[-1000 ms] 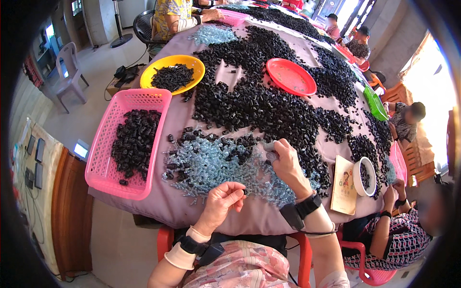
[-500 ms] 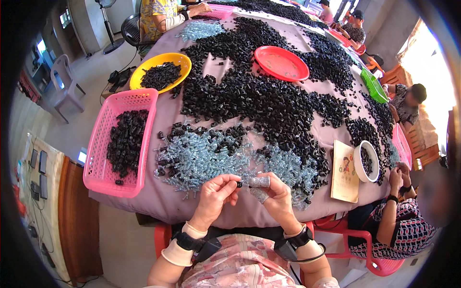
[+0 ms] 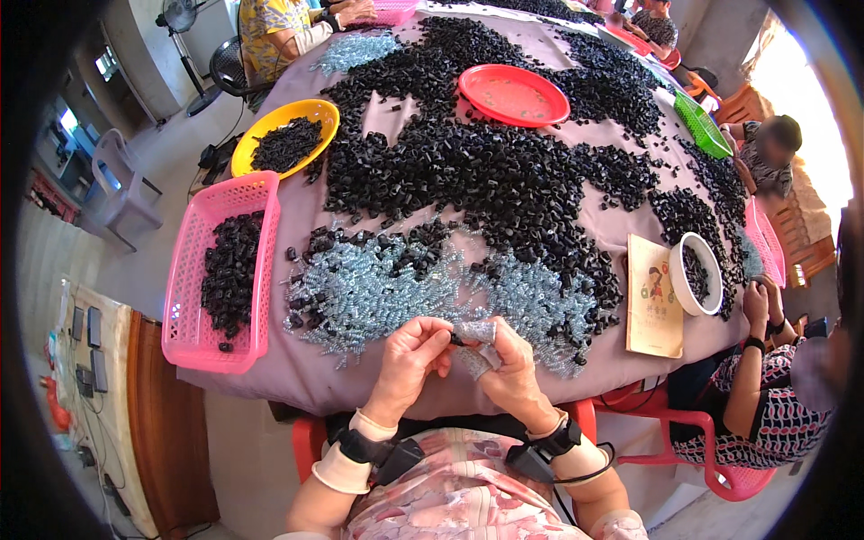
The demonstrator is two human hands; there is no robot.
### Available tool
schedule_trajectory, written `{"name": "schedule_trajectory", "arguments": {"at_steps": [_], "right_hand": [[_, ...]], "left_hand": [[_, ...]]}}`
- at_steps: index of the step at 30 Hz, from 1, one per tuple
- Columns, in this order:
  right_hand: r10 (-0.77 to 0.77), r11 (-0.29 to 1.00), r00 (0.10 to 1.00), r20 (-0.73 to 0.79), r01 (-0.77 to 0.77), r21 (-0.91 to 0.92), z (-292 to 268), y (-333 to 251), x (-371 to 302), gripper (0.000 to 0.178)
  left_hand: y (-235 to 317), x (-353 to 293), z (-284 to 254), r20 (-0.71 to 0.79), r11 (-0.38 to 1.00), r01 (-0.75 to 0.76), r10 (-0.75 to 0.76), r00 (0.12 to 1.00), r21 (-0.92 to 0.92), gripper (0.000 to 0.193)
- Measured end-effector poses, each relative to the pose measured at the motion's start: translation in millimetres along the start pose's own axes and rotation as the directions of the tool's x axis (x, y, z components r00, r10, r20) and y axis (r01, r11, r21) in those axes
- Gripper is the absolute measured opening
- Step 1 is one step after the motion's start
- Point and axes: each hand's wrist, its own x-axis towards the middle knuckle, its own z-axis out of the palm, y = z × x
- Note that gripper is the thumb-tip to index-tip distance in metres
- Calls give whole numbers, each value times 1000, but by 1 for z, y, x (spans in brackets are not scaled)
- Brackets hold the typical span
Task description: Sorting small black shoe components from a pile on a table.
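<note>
My left hand (image 3: 405, 364) pinches a small black plastic piece (image 3: 456, 339) between thumb and forefinger. My right hand (image 3: 511, 364) meets it from the other side, grey cloth covers on its thumb and forefinger closing on the same piece. Whether a spring is in the pinch as well is hidden by the fingers. Just beyond both hands lies a heap of small clear-blue coil springs (image 3: 369, 286), with another pile of springs (image 3: 531, 292) on its right. Behind them spreads a wide mass of loose black plastic pieces (image 3: 486, 171).
At left stand a pink basket (image 3: 216, 355) and a yellow bowl (image 3: 328, 137), both holding black pieces. A red tray (image 3: 513, 96) lies farther back. To my right are a booklet (image 3: 652, 310) and a white bowl (image 3: 713, 279). A co-worker (image 3: 747, 387) sits close on the right.
The view has shifted slightly. My right fingers have closed in on the black piece, which now sits between both hands' fingertips.
</note>
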Motion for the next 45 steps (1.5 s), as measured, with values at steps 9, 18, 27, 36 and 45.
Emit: {"name": "schedule_trajectory", "arguments": {"at_steps": [9,18,27,36,45], "right_hand": [[-5,1000,1000,31,6,-27,6,5,1,30],[29,998,999,17,-28,-52,8,16,-4,28],[329,786,944,29,-291,546,7,12,-9,28],[377,721,924,67,-338,604,12,12,-11,30],[380,728,919,101,-365,580,14,6,-10,24]], "left_hand": [[1,-2,-1,-2,1000,-7,7,1000,19,11],[-5,-1,-6,39,1000,8,-8,999,1,13],[-3,-2,-1,-17,1000,-16,16,1000,-15,15],[-3,-4,1,-11,997,-55,56,998,51,17],[0,-6,4,11,976,-103,102,995,190,17]]}}
